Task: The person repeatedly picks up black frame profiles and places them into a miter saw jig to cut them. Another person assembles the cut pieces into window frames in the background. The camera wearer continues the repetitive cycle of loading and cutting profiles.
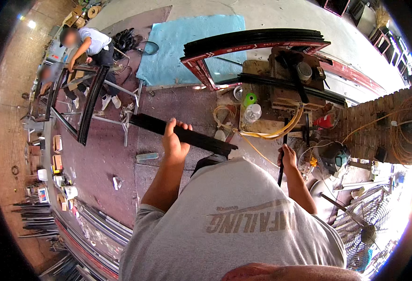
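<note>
My left hand (175, 144) is closed round a long black frame profile (203, 140), which slants across in front of my body, its left end farther away. On my right side, my right hand (288, 157) is wrapped round a thin dark bar (281, 174) that stands roughly upright. The bar's full shape is hard to make out. Ahead of my right hand stands a wooden workbench (257, 125) with a clear plastic jar (252, 113) and a green roll (250, 99) on it. Dark profiles (281, 83) lie across the bench.
Black and red frames (257, 42) are stacked beyond the bench, near a blue sheet (187, 49) on the floor. Yellow hose (276, 135) loops off the bench. A large fan (367, 232) stands at right. Far left, a person (91, 44) handles a black frame (92, 105).
</note>
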Motion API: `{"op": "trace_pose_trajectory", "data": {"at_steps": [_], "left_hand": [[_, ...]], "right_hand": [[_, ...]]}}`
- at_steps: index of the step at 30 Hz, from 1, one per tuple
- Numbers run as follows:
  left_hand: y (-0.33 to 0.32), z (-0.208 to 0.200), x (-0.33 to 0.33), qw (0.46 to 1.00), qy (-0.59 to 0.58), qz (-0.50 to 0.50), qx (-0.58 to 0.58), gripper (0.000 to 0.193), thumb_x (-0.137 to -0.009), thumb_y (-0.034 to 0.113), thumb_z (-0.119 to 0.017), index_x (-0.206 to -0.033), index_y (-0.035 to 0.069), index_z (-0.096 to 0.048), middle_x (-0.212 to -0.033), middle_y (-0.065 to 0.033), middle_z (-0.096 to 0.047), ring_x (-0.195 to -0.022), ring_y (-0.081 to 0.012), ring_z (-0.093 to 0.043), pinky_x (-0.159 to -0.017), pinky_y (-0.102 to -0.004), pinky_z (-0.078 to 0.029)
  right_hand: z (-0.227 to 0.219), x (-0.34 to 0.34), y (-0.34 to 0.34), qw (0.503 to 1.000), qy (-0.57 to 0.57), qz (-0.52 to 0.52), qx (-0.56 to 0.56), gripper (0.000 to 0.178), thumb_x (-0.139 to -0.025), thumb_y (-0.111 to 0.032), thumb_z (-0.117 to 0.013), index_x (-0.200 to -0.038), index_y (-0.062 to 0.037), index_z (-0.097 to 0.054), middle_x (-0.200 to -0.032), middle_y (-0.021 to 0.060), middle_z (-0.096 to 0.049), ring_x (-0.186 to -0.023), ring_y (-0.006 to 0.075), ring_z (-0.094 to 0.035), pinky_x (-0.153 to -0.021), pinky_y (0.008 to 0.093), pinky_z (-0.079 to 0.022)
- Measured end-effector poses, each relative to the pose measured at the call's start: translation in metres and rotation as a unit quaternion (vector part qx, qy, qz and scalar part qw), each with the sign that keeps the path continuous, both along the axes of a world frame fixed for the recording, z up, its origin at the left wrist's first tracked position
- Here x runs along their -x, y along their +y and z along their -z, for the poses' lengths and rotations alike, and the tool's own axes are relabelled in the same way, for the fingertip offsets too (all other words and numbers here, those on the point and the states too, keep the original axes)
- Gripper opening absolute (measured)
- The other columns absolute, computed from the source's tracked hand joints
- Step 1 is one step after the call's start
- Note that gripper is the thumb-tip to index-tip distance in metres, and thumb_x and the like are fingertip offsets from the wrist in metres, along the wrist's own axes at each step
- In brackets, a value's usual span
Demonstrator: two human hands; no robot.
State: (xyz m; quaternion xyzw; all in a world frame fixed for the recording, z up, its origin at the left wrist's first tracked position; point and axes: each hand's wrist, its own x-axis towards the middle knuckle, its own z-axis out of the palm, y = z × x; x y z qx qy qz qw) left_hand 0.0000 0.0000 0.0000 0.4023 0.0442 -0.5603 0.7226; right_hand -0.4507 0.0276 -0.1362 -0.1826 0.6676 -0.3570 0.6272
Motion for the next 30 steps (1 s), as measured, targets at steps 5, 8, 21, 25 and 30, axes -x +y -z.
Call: {"op": "trace_pose_trajectory", "data": {"at_steps": [5,8,21,25,30], "left_hand": [[-0.005,0.013,0.001,1.000,0.030,0.006,0.000,0.019,-0.091,0.020,-0.069,-0.087,0.010,-0.053,-0.078,-0.0040,-0.054,-0.071,-0.0209,-0.056,-0.081,-0.0422,-0.051],[-0.004,0.004,-0.003,1.000,0.021,0.018,0.010,0.014,-0.090,0.020,-0.068,-0.090,0.012,-0.056,-0.079,-0.0033,-0.056,-0.072,-0.0214,-0.058,-0.080,-0.0437,-0.051],[0.006,0.000,-0.002,0.997,0.059,0.028,0.030,0.013,-0.092,0.019,-0.068,-0.090,0.012,-0.057,-0.080,-0.0035,-0.057,-0.074,-0.0209,-0.059,-0.083,-0.0443,-0.051],[0.009,-0.004,0.002,0.998,0.043,0.027,0.029,0.016,-0.094,0.024,-0.067,-0.089,0.012,-0.057,-0.079,-0.0036,-0.058,-0.073,-0.0215,-0.059,-0.080,-0.0439,-0.050],[0.011,-0.005,0.006,0.997,0.049,0.040,0.054,0.015,-0.092,0.021,-0.068,-0.088,0.012,-0.057,-0.079,-0.0038,-0.057,-0.074,-0.0211,-0.059,-0.084,-0.0443,-0.051]], "right_hand": [[-0.012,-0.001,-0.012,1.000,0.002,0.008,0.001,0.037,-0.104,-0.036,-0.050,-0.083,-0.0060,-0.055,-0.052,0.0028,-0.045,-0.036,0.0163,-0.044,-0.036,0.0320,-0.035],[-0.008,-0.006,-0.010,1.000,0.003,0.014,-0.011,0.038,-0.104,-0.037,-0.049,-0.082,-0.0063,-0.055,-0.050,0.0028,-0.045,-0.035,0.0162,-0.044,-0.034,0.0322,-0.035],[-0.020,-0.010,-0.010,0.999,0.022,0.013,-0.035,0.037,-0.104,-0.037,-0.051,-0.082,-0.0072,-0.055,-0.052,0.0023,-0.046,-0.037,0.0165,-0.045,-0.036,0.0321,-0.036],[-0.023,-0.011,-0.011,0.999,0.031,-0.003,-0.027,0.037,-0.104,-0.037,-0.049,-0.082,-0.0072,-0.055,-0.051,0.0024,-0.046,-0.037,0.0169,-0.045,-0.036,0.0329,-0.036],[-0.008,-0.005,-0.010,0.999,0.036,-0.013,-0.014,0.041,-0.102,-0.041,-0.051,-0.081,-0.0067,-0.055,-0.051,0.0027,-0.045,-0.036,0.0175,-0.042,-0.035,0.0323,-0.034]]}}
